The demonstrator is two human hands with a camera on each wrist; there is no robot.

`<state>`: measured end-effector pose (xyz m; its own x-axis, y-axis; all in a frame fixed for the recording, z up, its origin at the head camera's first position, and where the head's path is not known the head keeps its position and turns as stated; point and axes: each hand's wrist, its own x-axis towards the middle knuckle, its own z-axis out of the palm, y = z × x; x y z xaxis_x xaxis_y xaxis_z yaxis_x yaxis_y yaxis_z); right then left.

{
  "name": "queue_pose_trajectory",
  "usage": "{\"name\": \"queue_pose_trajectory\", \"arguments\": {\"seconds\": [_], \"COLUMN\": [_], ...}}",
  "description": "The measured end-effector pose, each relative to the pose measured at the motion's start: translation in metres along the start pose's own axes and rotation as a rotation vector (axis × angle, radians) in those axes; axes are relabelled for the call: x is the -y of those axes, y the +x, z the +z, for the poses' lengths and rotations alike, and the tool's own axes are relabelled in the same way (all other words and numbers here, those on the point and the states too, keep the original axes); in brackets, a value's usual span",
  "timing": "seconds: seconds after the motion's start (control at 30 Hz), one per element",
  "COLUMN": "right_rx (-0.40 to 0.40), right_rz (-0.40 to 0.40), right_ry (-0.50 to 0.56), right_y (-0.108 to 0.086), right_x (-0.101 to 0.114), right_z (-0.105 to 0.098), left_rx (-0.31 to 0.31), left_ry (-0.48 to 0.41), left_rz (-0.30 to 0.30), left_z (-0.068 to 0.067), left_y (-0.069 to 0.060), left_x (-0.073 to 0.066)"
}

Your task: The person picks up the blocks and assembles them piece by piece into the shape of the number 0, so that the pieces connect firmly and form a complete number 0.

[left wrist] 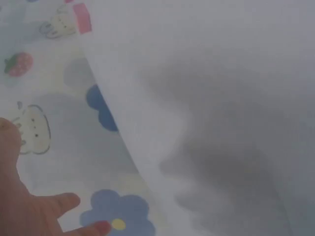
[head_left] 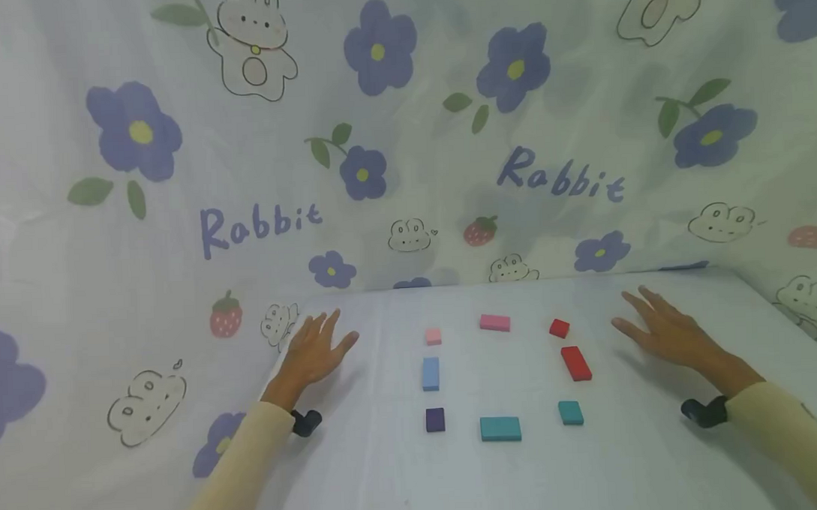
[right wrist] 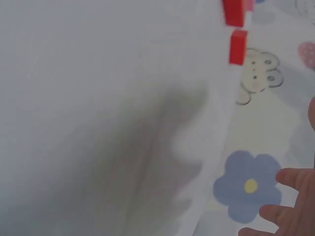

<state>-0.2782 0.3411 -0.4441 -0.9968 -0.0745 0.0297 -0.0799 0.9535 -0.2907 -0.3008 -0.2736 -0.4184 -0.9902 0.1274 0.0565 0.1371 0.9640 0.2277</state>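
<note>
Both hands hover apart over the white table (head_left: 389, 481), fingers spread and holding nothing. My left hand (head_left: 315, 350) is at the left, nearest the light pink block (head_left: 433, 337) and the light blue block (head_left: 431, 374). On the other side, my right hand (head_left: 675, 336) is nearest the small red block (head_left: 559, 328) and the long red block (head_left: 576, 363). Between the hands the blocks form a loose ring. It also includes a long pink block (head_left: 495, 322), a dark purple block (head_left: 435, 420), a long teal block (head_left: 500, 429) and a small teal block (head_left: 571, 413).
A white cloth (head_left: 431, 134) printed with flowers, rabbits and strawberries hangs behind the table and along its sides. Each wrist carries a dark strapped device, one at the left wrist (head_left: 308, 423) and one at the right wrist (head_left: 704, 413). Hand shadows fall on the tabletop.
</note>
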Motion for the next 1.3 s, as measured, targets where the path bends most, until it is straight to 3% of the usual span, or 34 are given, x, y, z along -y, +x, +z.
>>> {"name": "queue_pose_trajectory", "arguments": {"seconds": [0.27, 0.47, 0.67, 0.83, 1.03, 1.3], "right_rx": [0.000, -0.001, -0.046, -0.023, -0.007, 0.054], "right_rz": [-0.042, -0.096, -0.154, -0.201, -0.329, -0.458], "right_ry": [0.089, 0.148, 0.249, 0.305, 0.317, 0.350], "right_y": [-0.004, -0.007, -0.011, -0.016, -0.023, -0.039], "right_x": [0.021, 0.048, 0.075, 0.095, 0.117, 0.142], "right_z": [0.003, 0.010, 0.012, 0.013, 0.025, 0.038], "left_rx": [0.016, 0.078, 0.185, 0.318, 0.490, 0.534], "left_ry": [-0.142, -0.229, -0.334, -0.413, -0.430, -0.394], "left_rz": [0.094, 0.139, 0.252, 0.360, 0.399, 0.442], "left_z": [0.008, 0.017, 0.021, 0.028, 0.037, 0.046], "left_y": [0.003, -0.010, -0.021, -0.029, -0.039, -0.044], "left_x": [-0.033, -0.048, -0.061, -0.066, -0.076, -0.094]}}
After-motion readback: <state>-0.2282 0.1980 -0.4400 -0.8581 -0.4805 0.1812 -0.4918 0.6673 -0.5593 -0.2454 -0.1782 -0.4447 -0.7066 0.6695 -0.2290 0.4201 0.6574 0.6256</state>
